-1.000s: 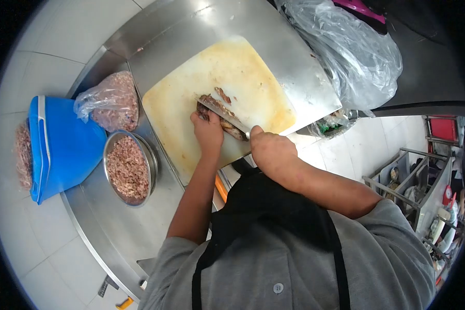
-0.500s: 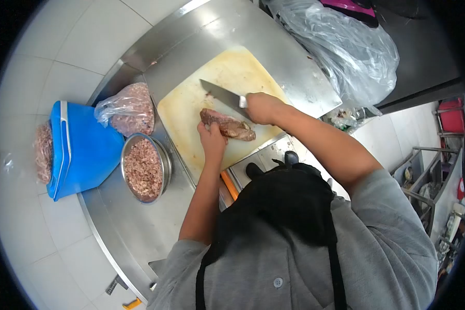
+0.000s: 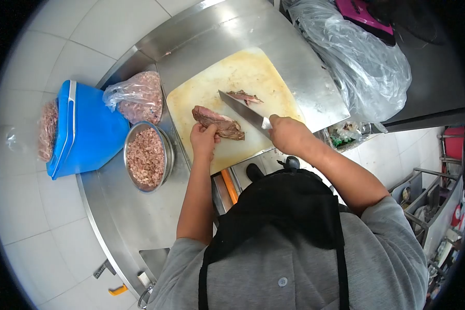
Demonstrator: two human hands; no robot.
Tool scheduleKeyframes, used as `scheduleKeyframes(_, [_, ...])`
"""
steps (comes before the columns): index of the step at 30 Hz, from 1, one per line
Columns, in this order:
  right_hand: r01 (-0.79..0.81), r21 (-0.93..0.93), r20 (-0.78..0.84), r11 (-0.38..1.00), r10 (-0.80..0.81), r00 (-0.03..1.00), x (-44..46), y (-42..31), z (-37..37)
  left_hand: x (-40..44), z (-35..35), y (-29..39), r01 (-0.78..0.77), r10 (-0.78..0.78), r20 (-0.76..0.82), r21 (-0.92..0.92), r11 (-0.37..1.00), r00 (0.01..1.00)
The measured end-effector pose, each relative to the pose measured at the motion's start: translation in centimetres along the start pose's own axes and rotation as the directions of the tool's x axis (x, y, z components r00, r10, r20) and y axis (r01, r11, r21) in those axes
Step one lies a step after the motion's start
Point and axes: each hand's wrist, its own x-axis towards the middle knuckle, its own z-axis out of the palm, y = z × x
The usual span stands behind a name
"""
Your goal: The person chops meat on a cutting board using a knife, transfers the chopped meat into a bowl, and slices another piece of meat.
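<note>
On a worn, yellowed cutting board (image 3: pixel 191 93) lies a long piece of meat (image 3: pixel 219 124), browned outside and pink on its upper face. My left hand (image 3: pixel 204 140) grips its near side, fingers closed on it. My right hand (image 3: pixel 289 133) is wrapped round the handle of a wide-bladed knife (image 3: pixel 243 111), which points to the upper left. A thin slice of meat (image 3: pixel 245 96) rests just beyond the blade, apart from the larger piece. The knife's handle is hidden in my fist.
Left of the board stand a metal bowl of chopped meat (image 3: pixel 145 159), a plastic bag of chopped meat (image 3: pixel 141 101) and a blue cooler (image 3: pixel 93 134). A large clear plastic bag (image 3: pixel 361 72) lies at upper right. The steel table (image 3: pixel 294 57) has a raised back edge.
A thin slice now lies separate beyond the knife. The knife has moved right, away from the larger piece, which my left hand still holds. The whole view has shifted slightly.
</note>
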Motion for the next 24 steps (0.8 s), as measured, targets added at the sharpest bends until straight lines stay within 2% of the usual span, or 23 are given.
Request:
scheduleKeyframes(1, [0.029,-0.028,-0.001,0.999,-0.029,1.000,-0.8,-0.3,-0.2,-0.5,0.2,0.2,0.004,-0.004,-0.002,-0.004,1.000,1.000])
scheduleKeyframes(3, [0.013,-0.054,0.018,0.998,-0.012,1.000,-2.2,-1.4,-0.9,-2.0,0.6,0.6,0.036,-0.069,-0.136,-0.233,0.972,0.988])
scheduleKeyframes(7, [0.021,-0.093,0.060,0.995,-0.015,0.998,-4.0,-2.4,-0.7,-3.9,1.5,0.4,0.011,-0.076,-0.178,-0.340,0.940,0.981])
scheduleKeyframes(9, [0.028,-0.095,0.081,0.995,-0.020,0.996,-3.8,-2.4,-0.6,-4.8,1.4,0.4,0.008,-0.027,-0.054,-0.321,0.947,0.998])
scheduleKeyframes(10, [0.021,-0.100,0.070,0.995,-0.014,0.997,-3.4,-2.2,-0.3,-4.5,0.7,-0.2,0.013,-0.032,-0.052,-0.324,0.946,0.998])
scheduleKeyframes(12, [0.015,-0.106,0.063,0.994,-0.009,0.998,-2.7,-1.7,0.3,-3.8,-0.8,-0.7,0.244,-0.248,0.053,-0.464,0.852,0.967])
scheduleKeyframes(13, [0.010,-0.089,0.035,0.996,-0.007,0.999,-2.1,-1.4,0.6,-3.7,-1.0,-0.3,0.247,-0.252,0.052,-0.466,0.850,0.966])
scheduleKeyframes(14, [0.003,-0.072,0.006,0.997,-0.003,1.000,-1.6,-1.2,0.6,-3.5,-1.1,0.1,0.262,-0.272,0.032,-0.391,0.882,0.962])
scheduleKeyframes(15, [-0.012,-0.129,0.057,0.992,0.020,0.998,-1.4,-1.8,-0.2,-3.6,-1.0,0.7,0.280,-0.291,0.011,-0.313,0.908,0.957])
scheduleKeyframes(16, [-0.018,-0.132,0.056,0.991,0.026,0.998,-1.0,-2.0,-0.5,-3.0,-1.6,0.4,0.283,-0.293,0.017,-0.314,0.906,0.956])
scheduleKeyframes(17, [-0.027,-0.128,0.077,0.991,0.037,0.996,-0.8,-2.1,-0.8,-2.1,-2.7,0.0,-0.028,0.025,0.031,0.110,0.994,0.999])
scheduleKeyframes(18, [-0.035,-0.122,0.097,0.992,0.047,0.994,-0.5,-2.1,-1.0,-1.6,-3.2,-0.2,-0.354,0.309,0.174,0.487,0.798,0.935])
scheduleKeyframes(19, [-0.040,-0.122,0.092,0.992,0.051,0.994,-0.4,-2.2,-1.1,-2.4,-3.0,1.7,-0.359,0.310,0.180,0.485,0.797,0.933])
scheduleKeyframes(20, [-0.046,-0.110,0.094,0.993,0.057,0.994,-0.3,-2.3,-1.2,-4.3,-2.5,5.0,-0.305,0.343,0.106,0.737,0.603,0.933])
scheduleKeyframes(21, [-0.053,-0.098,0.099,0.994,0.062,0.993,-0.3,-2.4,-1.2,-5.5,-2.1,6.8,-0.196,0.394,0.044,0.914,0.354,0.918])
scheduleKeyframes(22, [-0.056,-0.096,0.100,0.994,0.066,0.993,-0.4,-2.4,-1.1,-5.5,-1.6,6.6,-0.197,0.392,0.047,0.915,0.353,0.919])
scheduleKeyframes(23, [-0.061,-0.072,0.080,0.996,0.067,0.995,-0.4,-2.4,-1.1,-5.0,-0.8,6.4,-0.438,0.553,0.263,0.874,0.211,0.791])
scheduleKeyframes(24, [-0.064,-0.048,0.058,0.997,0.067,0.996,-0.3,-2.4,-1.2,-4.5,-0.1,6.3,-0.631,0.665,0.456,0.775,0.030,0.592])
